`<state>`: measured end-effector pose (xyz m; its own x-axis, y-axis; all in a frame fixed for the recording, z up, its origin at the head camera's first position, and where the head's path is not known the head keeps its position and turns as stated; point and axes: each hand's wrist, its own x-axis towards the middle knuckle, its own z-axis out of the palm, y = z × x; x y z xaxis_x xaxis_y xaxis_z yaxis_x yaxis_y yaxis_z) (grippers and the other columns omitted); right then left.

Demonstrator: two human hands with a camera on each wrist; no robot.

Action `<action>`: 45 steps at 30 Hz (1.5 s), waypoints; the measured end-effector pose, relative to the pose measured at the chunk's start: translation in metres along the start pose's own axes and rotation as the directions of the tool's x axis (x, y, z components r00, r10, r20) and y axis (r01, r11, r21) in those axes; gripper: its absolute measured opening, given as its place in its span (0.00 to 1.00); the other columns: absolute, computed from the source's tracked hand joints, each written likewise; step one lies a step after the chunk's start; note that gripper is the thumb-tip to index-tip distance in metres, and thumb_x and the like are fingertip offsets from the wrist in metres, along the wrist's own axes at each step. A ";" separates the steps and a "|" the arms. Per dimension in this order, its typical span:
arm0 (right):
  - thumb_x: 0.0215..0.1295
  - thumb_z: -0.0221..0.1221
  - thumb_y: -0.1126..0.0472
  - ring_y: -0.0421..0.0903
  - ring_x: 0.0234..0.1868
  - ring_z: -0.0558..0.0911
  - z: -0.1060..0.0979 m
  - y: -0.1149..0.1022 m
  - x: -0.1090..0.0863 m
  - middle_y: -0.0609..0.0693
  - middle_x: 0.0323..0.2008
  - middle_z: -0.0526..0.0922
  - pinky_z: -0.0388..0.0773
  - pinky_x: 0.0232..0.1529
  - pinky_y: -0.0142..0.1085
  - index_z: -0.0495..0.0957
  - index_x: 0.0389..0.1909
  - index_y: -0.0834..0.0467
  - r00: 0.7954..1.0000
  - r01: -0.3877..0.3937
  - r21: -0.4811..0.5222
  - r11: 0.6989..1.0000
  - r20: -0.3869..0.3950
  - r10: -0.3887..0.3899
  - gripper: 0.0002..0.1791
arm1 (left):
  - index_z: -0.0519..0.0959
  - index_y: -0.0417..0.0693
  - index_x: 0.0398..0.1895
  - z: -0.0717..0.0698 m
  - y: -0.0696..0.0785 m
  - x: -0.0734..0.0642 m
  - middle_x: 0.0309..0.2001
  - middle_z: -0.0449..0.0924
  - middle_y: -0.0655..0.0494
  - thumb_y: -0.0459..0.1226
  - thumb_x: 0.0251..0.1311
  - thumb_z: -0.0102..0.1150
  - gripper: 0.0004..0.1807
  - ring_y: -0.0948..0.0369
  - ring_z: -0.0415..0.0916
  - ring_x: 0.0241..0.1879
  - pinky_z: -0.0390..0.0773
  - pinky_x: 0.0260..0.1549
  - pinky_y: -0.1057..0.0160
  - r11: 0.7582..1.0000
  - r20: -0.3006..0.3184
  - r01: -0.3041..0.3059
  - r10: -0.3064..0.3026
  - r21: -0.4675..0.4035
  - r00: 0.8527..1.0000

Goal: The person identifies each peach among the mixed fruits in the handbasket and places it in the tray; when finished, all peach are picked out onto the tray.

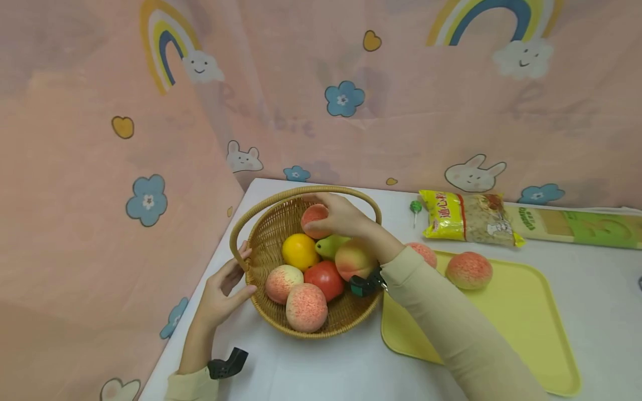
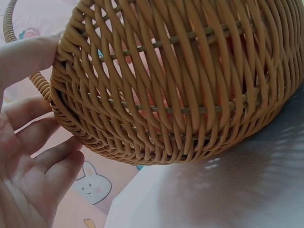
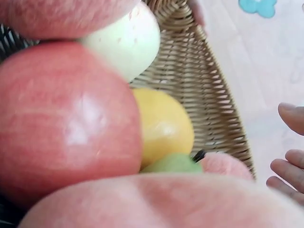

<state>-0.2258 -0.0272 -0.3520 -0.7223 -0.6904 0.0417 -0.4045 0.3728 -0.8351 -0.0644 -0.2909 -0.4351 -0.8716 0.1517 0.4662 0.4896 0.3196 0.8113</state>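
A wicker basket (image 1: 271, 234) with a tall handle holds several fruits. My left hand (image 1: 217, 298) grips its left side at the handle base, thumb (image 2: 33, 54) and bent fingers against the rim. My right hand (image 1: 348, 217) is over the far inside of the basket, at a pink peach (image 1: 312, 215). In the right wrist view its thumb and fingers (image 3: 287, 173) are spread apart, beside that peach (image 3: 225, 164). Around it lie a yellow-orange fruit (image 1: 299, 252), a green pear (image 1: 331, 245), a red round fruit (image 1: 325, 281) and more peaches (image 1: 306, 308).
A yellow tray (image 1: 521, 317) stands right of the basket, with a peach (image 1: 470, 270) on it and another (image 1: 422, 253) partly behind my sleeve. Behind are a green lollipop (image 1: 416, 206), a yellow-and-clear food bag (image 1: 471, 218) and a long green packet (image 1: 577, 225). A patterned curtain hangs behind.
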 end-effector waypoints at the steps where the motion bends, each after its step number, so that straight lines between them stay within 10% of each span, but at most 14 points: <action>1: 0.59 0.63 0.57 0.52 0.68 0.65 0.000 0.002 0.001 0.55 0.66 0.68 0.62 0.69 0.47 0.63 0.68 0.58 1.000 -0.004 -0.008 1.000 0.001 0.004 0.36 | 0.64 0.30 0.65 0.000 0.000 0.000 0.71 0.53 0.37 0.16 0.46 0.61 0.38 0.65 0.60 0.68 0.65 0.62 0.72 1.000 0.000 0.003 -0.003 0.000 1.000; 32: 0.52 0.66 0.62 0.55 0.68 0.64 0.012 0.030 0.015 0.60 0.65 0.68 0.61 0.69 0.47 0.66 0.64 0.63 0.998 0.056 -0.345 0.937 -0.016 -0.065 0.37 | 0.65 0.34 0.65 0.002 0.003 0.000 0.71 0.55 0.39 0.18 0.46 0.62 0.37 0.58 0.62 0.67 0.66 0.61 0.72 1.000 -0.030 0.019 -0.018 0.023 0.999; 45: 0.51 0.68 0.61 0.54 0.60 0.72 0.011 0.027 0.013 0.59 0.62 0.70 0.70 0.63 0.47 0.67 0.61 0.65 0.994 0.077 -0.343 0.936 -0.050 -0.101 0.35 | 0.64 0.35 0.66 0.001 0.002 -0.001 0.72 0.54 0.41 0.19 0.47 0.62 0.38 0.59 0.61 0.68 0.65 0.62 0.72 0.998 -0.008 0.052 -0.052 0.020 0.999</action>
<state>-0.2401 -0.0333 -0.3807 -0.7051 -0.6924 0.1530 -0.6272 0.5083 -0.5902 -0.0625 -0.2892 -0.4346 -0.8956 0.1272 0.4263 0.4429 0.3461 0.8271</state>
